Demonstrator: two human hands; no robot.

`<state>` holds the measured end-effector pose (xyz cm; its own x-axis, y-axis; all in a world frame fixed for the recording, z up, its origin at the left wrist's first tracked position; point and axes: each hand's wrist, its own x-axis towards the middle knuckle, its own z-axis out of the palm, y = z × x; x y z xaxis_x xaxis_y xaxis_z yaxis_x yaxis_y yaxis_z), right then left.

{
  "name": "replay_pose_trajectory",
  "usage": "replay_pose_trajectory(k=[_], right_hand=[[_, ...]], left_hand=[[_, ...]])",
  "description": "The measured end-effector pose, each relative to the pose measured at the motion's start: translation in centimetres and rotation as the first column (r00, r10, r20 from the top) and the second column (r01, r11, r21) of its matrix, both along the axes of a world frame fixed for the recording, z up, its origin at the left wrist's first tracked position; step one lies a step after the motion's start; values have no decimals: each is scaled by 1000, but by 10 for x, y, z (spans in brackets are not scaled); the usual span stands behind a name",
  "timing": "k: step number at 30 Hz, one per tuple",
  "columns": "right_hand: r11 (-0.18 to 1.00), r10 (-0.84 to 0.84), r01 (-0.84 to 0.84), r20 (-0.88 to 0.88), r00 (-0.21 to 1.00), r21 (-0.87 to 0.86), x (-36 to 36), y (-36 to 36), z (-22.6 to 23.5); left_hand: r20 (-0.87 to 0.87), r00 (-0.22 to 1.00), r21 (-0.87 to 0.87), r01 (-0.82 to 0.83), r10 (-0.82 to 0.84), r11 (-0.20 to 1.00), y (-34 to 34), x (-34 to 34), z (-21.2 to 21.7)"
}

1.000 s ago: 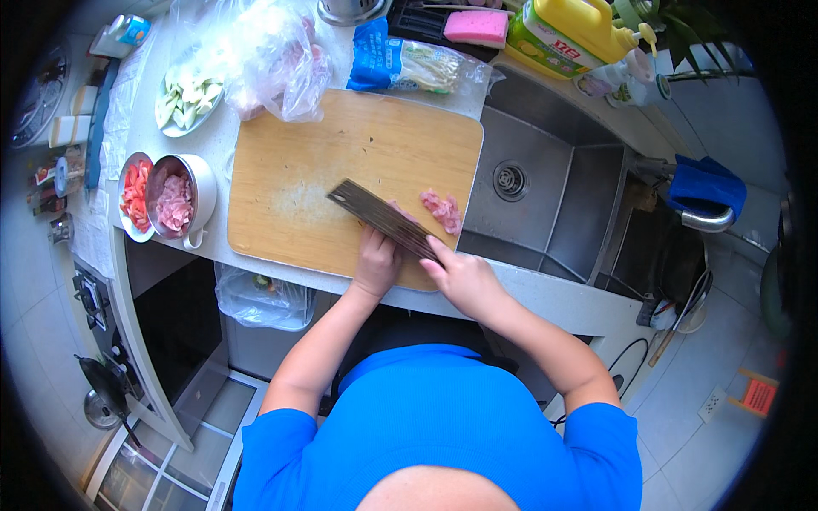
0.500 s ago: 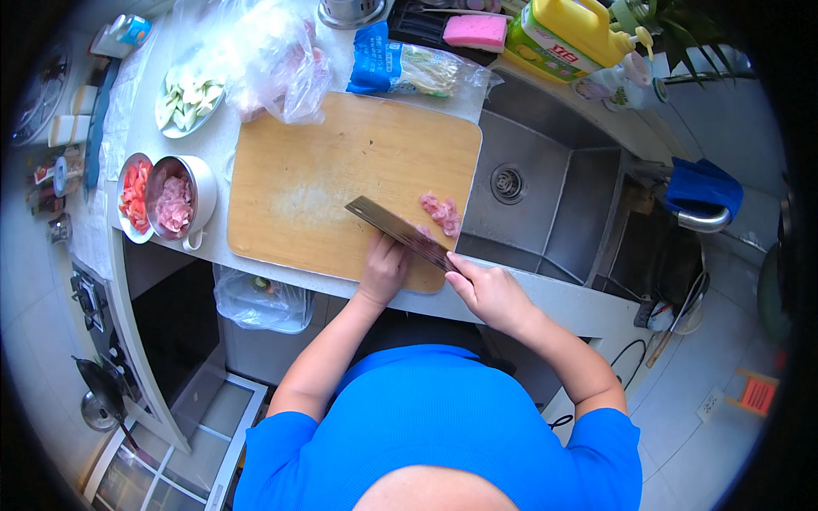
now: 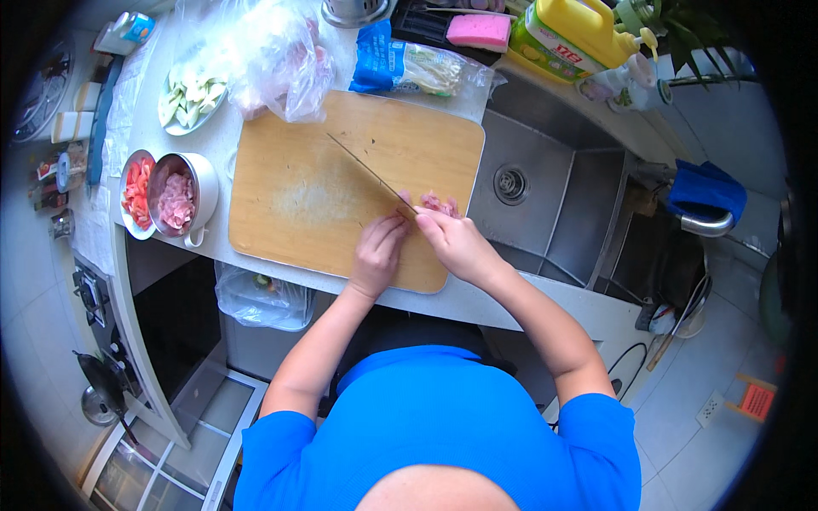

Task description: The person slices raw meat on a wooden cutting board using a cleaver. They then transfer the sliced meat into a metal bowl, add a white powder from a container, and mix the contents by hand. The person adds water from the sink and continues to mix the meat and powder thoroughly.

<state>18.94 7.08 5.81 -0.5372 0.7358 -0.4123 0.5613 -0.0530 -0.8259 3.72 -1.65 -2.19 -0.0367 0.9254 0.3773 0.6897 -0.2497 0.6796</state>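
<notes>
My right hand (image 3: pixel 456 243) grips a kitchen cleaver (image 3: pixel 366 169), its blade seen nearly edge-on and slanting to the far left over a wooden cutting board (image 3: pixel 290 153). Close to the blade, my left hand (image 3: pixel 379 254) rests on the board with bent fingers pressed together. Its fingertips are at a small piece of raw meat (image 3: pixel 404 205), partly hidden by hand and blade. More cut pink meat (image 3: pixel 440 204) lies just beyond my right hand, near the board's right side.
Left of the board stand a white pot (image 3: pixel 207 192) of raw meat and a plate (image 3: pixel 130 223) of red slices. Behind are a plate of pale green slices (image 3: pixel 189 100), a plastic bag (image 3: pixel 285 72) and a blue package (image 3: pixel 375 60). A steel sink (image 3: pixel 524 153) adjoins the board's right edge.
The cleaver has shifted up and left and turned from showing its flat side to nearly edge-on. My right hand moved left and away from me; my left hand moved slightly.
</notes>
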Motion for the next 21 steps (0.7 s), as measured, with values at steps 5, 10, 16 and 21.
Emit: replay_pose_trajectory(k=[5, 10, 16, 21], right_hand=[[999, 27, -29, 71, 997, 30, 32, -23, 28], [988, -84, 78, 45, 995, 130, 41, -30, 19], [981, -34, 27, 30, 999, 192, 39, -27, 33], [971, 128, -165, 209, 970, 172, 49, -45, 27]], left_hand=[[11, 1000, 8, 4, -4, 1000, -4, -5, 5], [28, 999, -21, -29, 30, 999, 1, 1, 6], [49, 998, -2, -32, 32, 999, 0, 1, 3], [10, 1000, -52, -13, 13, 999, -5, -1, -4]])
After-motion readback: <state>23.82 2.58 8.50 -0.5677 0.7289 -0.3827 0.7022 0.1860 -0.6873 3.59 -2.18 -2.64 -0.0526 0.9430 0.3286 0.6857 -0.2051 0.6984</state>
